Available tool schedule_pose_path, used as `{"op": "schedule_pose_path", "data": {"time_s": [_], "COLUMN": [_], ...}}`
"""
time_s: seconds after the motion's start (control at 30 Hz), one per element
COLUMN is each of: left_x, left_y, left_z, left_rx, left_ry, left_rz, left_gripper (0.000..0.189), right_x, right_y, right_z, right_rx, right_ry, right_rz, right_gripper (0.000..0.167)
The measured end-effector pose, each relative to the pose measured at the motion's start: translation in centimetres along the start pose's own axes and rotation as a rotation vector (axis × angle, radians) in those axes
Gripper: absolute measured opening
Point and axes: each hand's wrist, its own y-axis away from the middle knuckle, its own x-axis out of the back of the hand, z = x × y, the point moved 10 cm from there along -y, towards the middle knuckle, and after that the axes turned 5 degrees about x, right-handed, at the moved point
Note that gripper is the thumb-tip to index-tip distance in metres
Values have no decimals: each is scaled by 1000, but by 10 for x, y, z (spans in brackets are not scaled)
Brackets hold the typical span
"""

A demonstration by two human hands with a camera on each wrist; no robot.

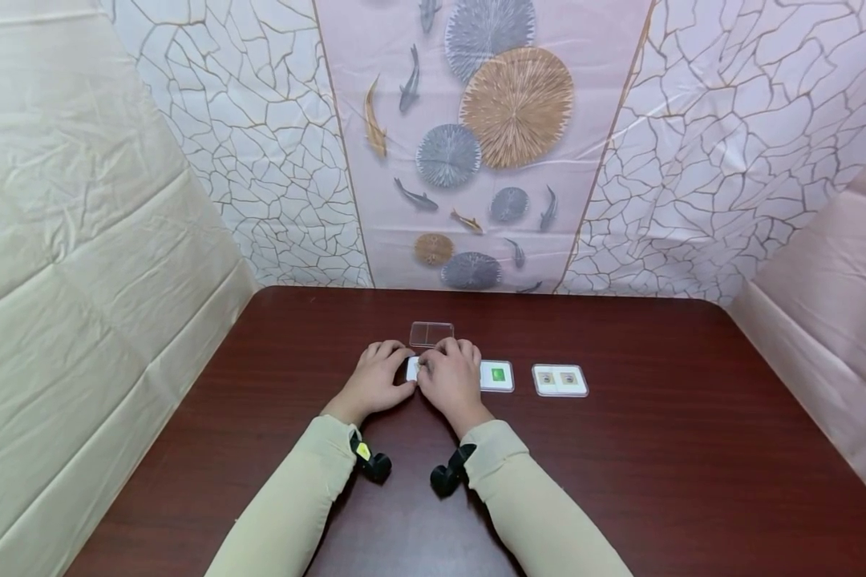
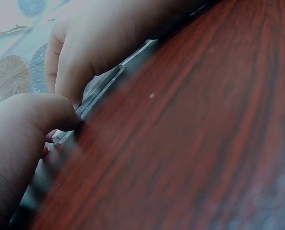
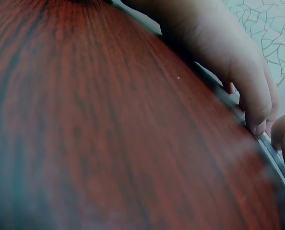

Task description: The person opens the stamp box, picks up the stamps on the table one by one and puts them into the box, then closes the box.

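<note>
A thin white flat case (image 1: 412, 369) with a clear rim lies on the table between the two hands. My left hand (image 1: 377, 377) holds its left end, thumb on the near edge and fingers at the far side. Over the same case bends my right hand (image 1: 453, 378), its fingertips down on the top. Whatever small thing may be between those fingertips is hidden. The left wrist view shows the case's edge (image 2: 101, 93) under both hands. Just behind the hands lies a clear, rectangular lid-like piece (image 1: 431, 333).
Right of my right hand lies a white case with a green square (image 1: 498, 375), partly covered by that hand. Farther right is another white case with two small square pieces (image 1: 560, 380). The dark red wooden table (image 1: 664, 465) ends at a patterned cloth backdrop (image 1: 469, 200).
</note>
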Motion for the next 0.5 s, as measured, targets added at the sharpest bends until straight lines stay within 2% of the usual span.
{"op": "schedule_pose_path", "data": {"time_s": [0.2, 0.5], "left_x": [-1, -3], "left_y": [-1, -1], "left_z": [-1, -2], "left_rx": [3, -3], "left_ry": [-5, -2], "left_rz": [2, 2], "left_gripper": [49, 48], "right_x": [-2, -6], "right_y": [-2, -4], "right_z": [4, 1], "right_rx": [-27, -4], "right_ry": [15, 32], "right_rz": [-3, -15], "right_gripper": [13, 16]}}
